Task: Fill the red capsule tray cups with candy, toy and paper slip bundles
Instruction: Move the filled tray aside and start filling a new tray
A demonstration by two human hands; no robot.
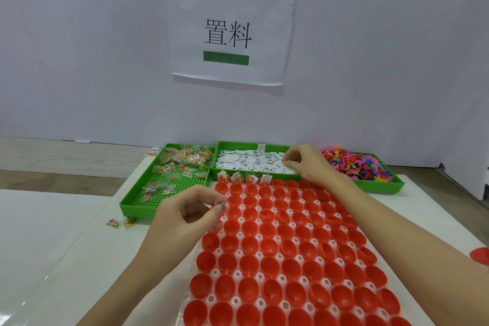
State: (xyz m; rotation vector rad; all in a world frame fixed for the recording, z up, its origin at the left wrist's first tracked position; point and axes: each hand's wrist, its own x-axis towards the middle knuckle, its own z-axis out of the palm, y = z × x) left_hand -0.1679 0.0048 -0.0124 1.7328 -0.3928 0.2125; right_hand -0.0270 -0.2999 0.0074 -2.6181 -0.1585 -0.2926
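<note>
Filling is just beginning: four cups in the far row are holding bundles.
The left hand (pixel 185 210) is pinching a candy packet (pixel 221 205) over the capsule tray (pixel 285 254); the right hand (pixel 304 164) is seemingly picking a paper slip (pixel 288 167).

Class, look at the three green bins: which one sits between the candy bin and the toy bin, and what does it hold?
In the head view, the middle bin lies between the candy bin and the toy bin. It holds white paper slips, which the right hand is pinching.
</note>
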